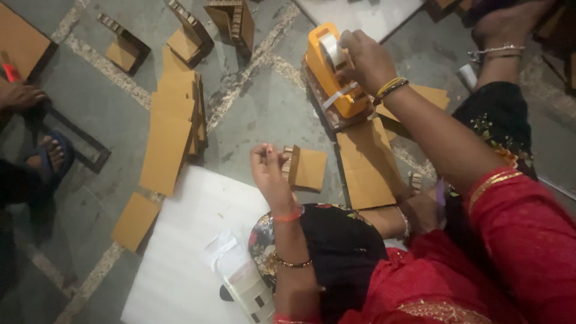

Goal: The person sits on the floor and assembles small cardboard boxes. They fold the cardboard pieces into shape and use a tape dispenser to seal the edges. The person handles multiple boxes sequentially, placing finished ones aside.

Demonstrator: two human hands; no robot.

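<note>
Red sleeve (528,240) up close, cardboard everywhere
Left hand (270,171) fingers pinch a card piece (307,169); right hand (366,60) grips the tape dispenser (333,72), card stack (171,129) beside.

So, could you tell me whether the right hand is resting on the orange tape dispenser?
Yes, the right hand grips the orange tape dispenser at its tape roll.

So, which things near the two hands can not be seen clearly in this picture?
- Right hand: its fingertips are hidden behind the tape roll on the orange tape dispenser, head view.
- Left hand: the folded cardboard piece it holds is blurred, so the corrugated edge detail is unclear.
- Stack of cardboard sheets: too blurred to count.
</note>
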